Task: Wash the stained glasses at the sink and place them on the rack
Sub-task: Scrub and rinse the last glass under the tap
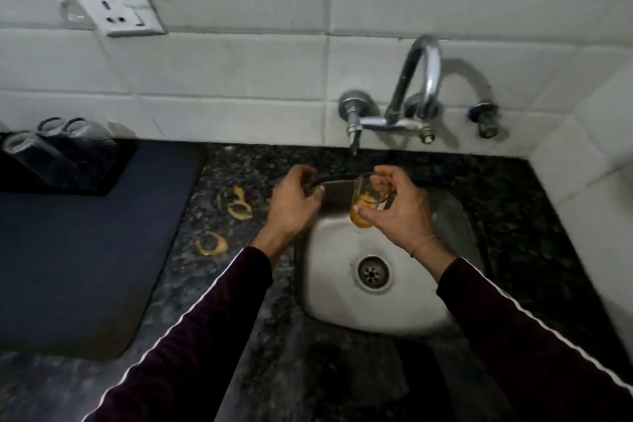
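Note:
My right hand [397, 205] grips a clear glass [364, 200] with orange stain at its bottom, tilted over the steel sink [394, 315] just below the wall tap [390, 122]. My left hand [294, 202] hovers beside it at the sink's left rim, fingers curled and holding nothing. At the far left, three clear glasses [51, 144] stand upside down on a black rack [106, 178].
A dark mat [85, 250] lies on the granite counter [342, 380] left of the sink. Orange ring stains [212, 243] mark the counter between mat and sink. A wall socket [120, 8] sits high on the tiles. A second valve [484, 120] is right of the tap.

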